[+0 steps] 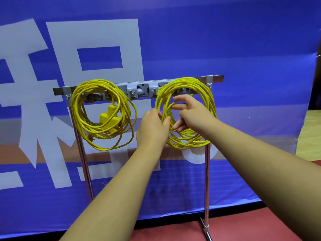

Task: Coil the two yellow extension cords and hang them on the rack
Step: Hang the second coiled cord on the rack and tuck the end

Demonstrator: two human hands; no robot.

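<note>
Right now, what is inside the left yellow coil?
A yellow socket block hangs inside the left coil, with the grey rail holder behind its top. The hook bearing the coil is covered by strands.

Two yellow cord coils point(78, 115) point(211, 105) on rack point(217, 78)

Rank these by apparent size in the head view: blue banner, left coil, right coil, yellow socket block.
Largest: blue banner.
Next: left coil and right coil, which look alike, so they are left unranked.
Smallest: yellow socket block, hanging inside the left coil.
</note>
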